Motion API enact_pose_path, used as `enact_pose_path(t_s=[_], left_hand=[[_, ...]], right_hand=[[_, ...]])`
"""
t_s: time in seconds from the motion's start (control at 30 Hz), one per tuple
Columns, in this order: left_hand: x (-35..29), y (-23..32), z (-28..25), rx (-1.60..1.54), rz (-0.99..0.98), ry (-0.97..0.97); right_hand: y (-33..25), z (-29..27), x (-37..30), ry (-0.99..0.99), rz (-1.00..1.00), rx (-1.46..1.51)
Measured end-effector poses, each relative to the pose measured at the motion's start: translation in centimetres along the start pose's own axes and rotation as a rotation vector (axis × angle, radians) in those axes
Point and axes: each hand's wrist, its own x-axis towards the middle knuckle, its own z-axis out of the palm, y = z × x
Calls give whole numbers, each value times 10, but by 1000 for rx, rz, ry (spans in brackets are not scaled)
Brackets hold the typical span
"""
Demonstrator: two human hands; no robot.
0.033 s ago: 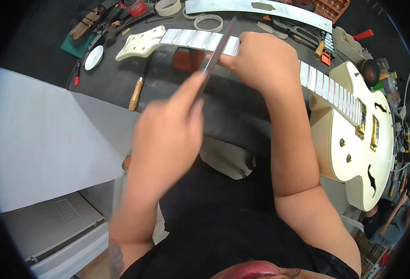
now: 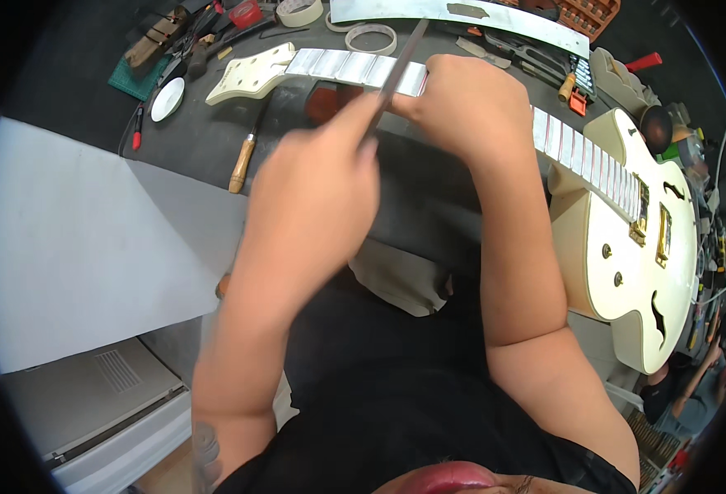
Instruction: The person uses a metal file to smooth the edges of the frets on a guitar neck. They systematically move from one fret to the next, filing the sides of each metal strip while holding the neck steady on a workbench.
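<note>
My left hand [image 2: 317, 193], slightly smeared by motion, is closed on a long, narrow dark file [image 2: 399, 76]. The file slants up and away across the neck of a cream hollow-body electric guitar [image 2: 577, 272]. Silvery strips cover the fretboard [image 2: 326, 64] between the frets. Close beside the file, my right hand [image 2: 478, 107] wraps round the neck, its fingers hidden on the underside. The headstock [image 2: 252, 76] points left, and the body with gold pickups lies at the right. Beneath the neck near the file sits a reddish-brown block [image 2: 322, 102], partly covered by my left hand.
On the dark bench [image 2: 190, 152] lie a wooden-handled tool [image 2: 242, 165], a small white dish [image 2: 168, 100] and a red-tipped pen-like tool [image 2: 137, 130]. Tape rolls [image 2: 371, 39], a long pale strip [image 2: 527, 29] and several tools line the back. Another person [image 2: 696, 399] is at far right.
My left hand has pushed the file forward and a little right, away from me across the neck. My right hand and the guitar have stayed almost still.
</note>
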Motion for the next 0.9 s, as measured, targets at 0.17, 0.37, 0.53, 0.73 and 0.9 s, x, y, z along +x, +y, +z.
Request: enact_pose_path(t_s=[0.17,0.37,0.53,0.73,0.9], left_hand=[[31,-14,21,-30,36,77],[-109,-4,-25,-88,-130,-65],[-30,1,-14,24,-55,-68],[28,-11,19,21,-14,60],[-99,-5,-23,-85,-110,-65]], right_hand=[[-4,-1,-1,13,-28,16],[1,-4,-5,-65,30,0],[2,-10,-2,-43,24,7],[-3,-1,-1,-10,-26,24],[4,-7,-3,-59,36,-19]])
